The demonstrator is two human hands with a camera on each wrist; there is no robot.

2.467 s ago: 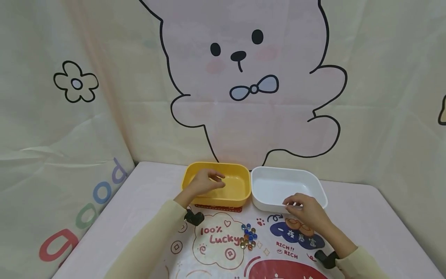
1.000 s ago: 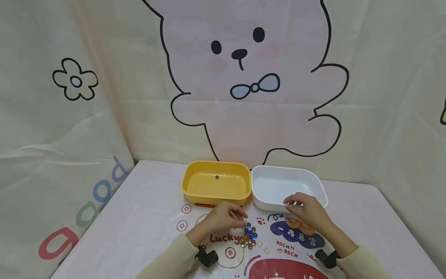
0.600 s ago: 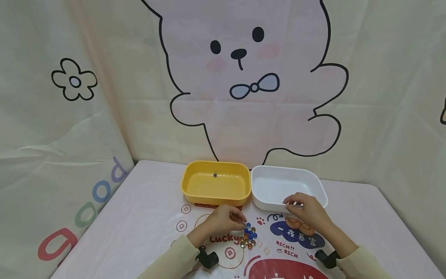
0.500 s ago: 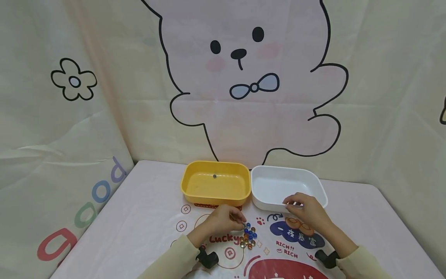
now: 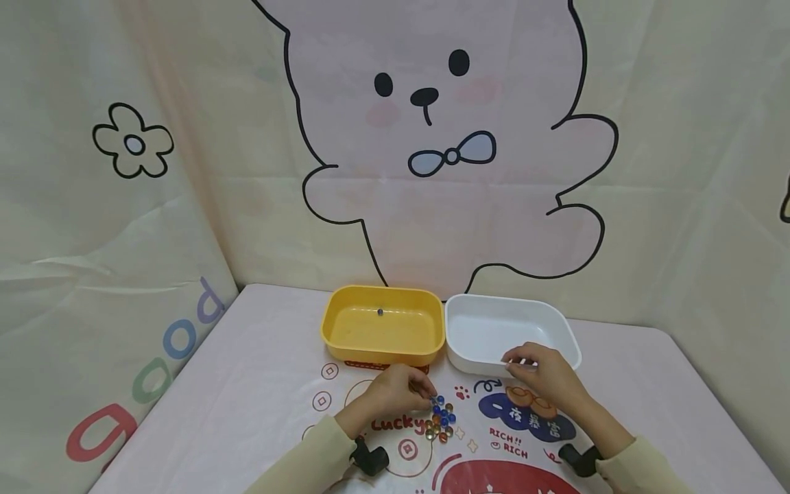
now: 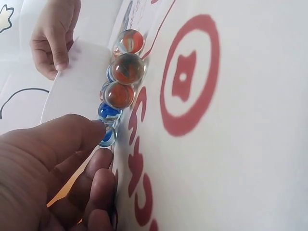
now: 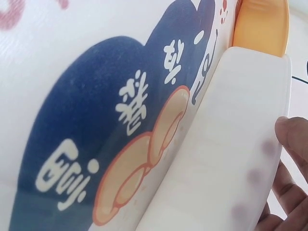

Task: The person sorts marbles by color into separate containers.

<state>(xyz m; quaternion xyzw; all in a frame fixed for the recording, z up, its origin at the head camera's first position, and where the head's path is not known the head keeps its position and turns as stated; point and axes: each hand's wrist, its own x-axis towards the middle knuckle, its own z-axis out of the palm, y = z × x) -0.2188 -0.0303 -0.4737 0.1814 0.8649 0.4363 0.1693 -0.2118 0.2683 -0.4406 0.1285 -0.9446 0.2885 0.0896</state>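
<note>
A small cluster of glass marbles [image 5: 444, 416], blue and amber, lies on the printed cloth. At its upper left is my left hand [image 5: 396, 391]; in the left wrist view its thumb and fingers pinch a blue-streaked marble [image 6: 109, 136], partly hidden by the thumb. My right hand [image 5: 546, 374] grips the near rim of a white plastic box [image 5: 494, 322]. In the right wrist view the thumb is outside the wall, and the fingers [image 7: 290, 190] show dimly through it. One small dark marble [image 5: 380, 312] sits inside the yellow plastic box [image 5: 382, 343].
Both boxes stand side by side at the back of the table, close to the wall cloth with a bear drawing [image 5: 432, 219]. The tablecloth [image 5: 247, 384] bears red and blue printed figures. A black strap [image 5: 370, 456] is on the left wrist.
My left hand has moved from above the yellow box down to the marble cluster, where its fingers have closed on a marble. A marble now shows in the yellow box. The right hand has stayed put.
</note>
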